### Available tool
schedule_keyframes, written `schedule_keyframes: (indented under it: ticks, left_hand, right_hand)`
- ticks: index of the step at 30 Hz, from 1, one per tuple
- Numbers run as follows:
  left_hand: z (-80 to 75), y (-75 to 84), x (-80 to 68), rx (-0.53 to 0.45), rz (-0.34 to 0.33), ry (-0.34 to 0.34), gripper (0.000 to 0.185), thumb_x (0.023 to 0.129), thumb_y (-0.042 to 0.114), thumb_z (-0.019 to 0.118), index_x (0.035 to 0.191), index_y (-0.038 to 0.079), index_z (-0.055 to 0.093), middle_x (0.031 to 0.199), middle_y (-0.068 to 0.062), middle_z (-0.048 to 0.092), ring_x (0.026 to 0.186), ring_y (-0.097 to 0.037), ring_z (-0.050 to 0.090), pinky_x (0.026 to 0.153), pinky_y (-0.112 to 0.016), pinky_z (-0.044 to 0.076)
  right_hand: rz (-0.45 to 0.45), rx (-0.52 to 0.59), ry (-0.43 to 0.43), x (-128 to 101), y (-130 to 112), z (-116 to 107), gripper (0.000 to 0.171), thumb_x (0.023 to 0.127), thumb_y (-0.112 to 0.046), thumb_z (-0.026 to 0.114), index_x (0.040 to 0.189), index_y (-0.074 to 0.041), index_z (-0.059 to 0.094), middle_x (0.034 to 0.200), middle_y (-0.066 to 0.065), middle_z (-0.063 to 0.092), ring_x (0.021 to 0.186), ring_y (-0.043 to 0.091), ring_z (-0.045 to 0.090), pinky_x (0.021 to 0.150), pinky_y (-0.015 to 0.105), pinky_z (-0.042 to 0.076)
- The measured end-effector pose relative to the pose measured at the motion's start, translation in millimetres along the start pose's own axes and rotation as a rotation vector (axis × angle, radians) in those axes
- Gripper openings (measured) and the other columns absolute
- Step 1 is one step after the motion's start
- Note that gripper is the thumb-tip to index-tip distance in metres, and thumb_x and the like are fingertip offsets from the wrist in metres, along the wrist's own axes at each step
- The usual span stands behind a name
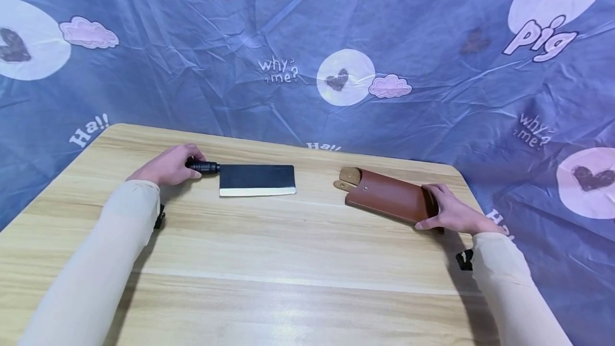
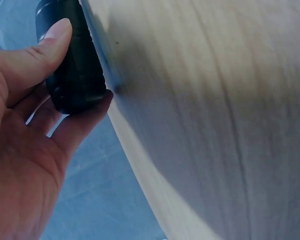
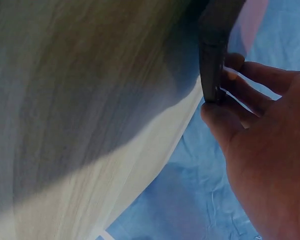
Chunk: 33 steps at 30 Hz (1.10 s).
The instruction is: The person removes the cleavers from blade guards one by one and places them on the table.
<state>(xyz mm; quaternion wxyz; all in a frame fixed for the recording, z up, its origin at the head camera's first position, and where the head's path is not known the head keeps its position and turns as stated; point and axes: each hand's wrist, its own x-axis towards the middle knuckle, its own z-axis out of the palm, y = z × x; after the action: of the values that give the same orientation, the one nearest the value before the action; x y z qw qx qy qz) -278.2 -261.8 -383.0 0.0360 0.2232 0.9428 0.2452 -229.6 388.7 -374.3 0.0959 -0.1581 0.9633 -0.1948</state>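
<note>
At the left of the head view lies a cleaver [image 1: 257, 177] with a dark blade and a bright edge facing the near side. My left hand [image 1: 170, 166] holds its black handle [image 2: 77, 65], thumb on one side and fingers around the other. To the right is a brown leather knife sheath [image 1: 391, 195], set at a slant, with a tan snap flap [image 1: 351, 175] at its left end. My right hand [image 1: 449, 211] grips the sheath's right end across its width, thumb on the near edge and fingers on the far edge. Blade and sheath are apart.
Both things are near the back edge of a light wooden table [image 1: 288, 260]. A blue printed cloth [image 1: 288, 25] hangs behind it and along the right side. Small black devices [image 1: 464, 259] sit at both wrists, below the pale sleeves.
</note>
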Motion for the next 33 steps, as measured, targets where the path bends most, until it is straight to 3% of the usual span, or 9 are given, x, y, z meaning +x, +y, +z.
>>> schedule_keyframes:
  ticks: [16,25,29,33]
  left_hand:
    - [4.6,-9.7,0.3,-0.102,-0.034,0.004,0.038,0.084,0.004,0.075,0.117,-0.009,0.063,0.120,-0.027,0.058,0.114,-0.043,0.050,0.101,-0.058,0.035]
    - [6.5,-11.2,-9.5,-0.154,-0.071,0.021,0.040,0.084,0.007,0.076,0.116,-0.011,0.061,0.116,-0.029,0.059,0.109,-0.043,0.053,0.097,-0.058,0.038]
    - [5.9,-9.6,-11.7,-0.156,-0.098,0.018,0.050,0.086,0.013,0.076,0.125,-0.012,0.055,0.127,-0.032,0.052,0.120,-0.047,0.045,0.104,-0.060,0.032]
    - [1.8,0.2,-12.6,-0.108,-0.138,0.017,0.059,0.091,0.019,0.070,0.137,-0.009,0.046,0.141,-0.032,0.040,0.130,-0.051,0.033,0.107,-0.065,0.023]
  right_hand:
    - [0.050,0.045,-0.075,2.0,5.2,2.3,0.113,0.068,-0.038,0.089,0.146,0.012,0.025,0.142,0.036,0.022,0.125,0.053,0.031,0.098,0.066,0.032]
    - [0.046,0.048,-0.078,4.1,2.8,5.2,0.114,0.068,-0.039,0.089,0.146,0.012,0.025,0.141,0.035,0.023,0.125,0.052,0.032,0.099,0.064,0.032]
    - [0.044,0.044,-0.066,2.7,2.9,4.8,0.114,0.068,-0.040,0.089,0.146,0.012,0.024,0.142,0.036,0.021,0.126,0.053,0.029,0.099,0.066,0.031]
    - [0.059,0.039,-0.050,-2.7,4.4,2.0,0.121,0.070,-0.040,0.088,0.151,0.009,0.013,0.147,0.038,0.015,0.132,0.056,0.020,0.100,0.070,0.027]
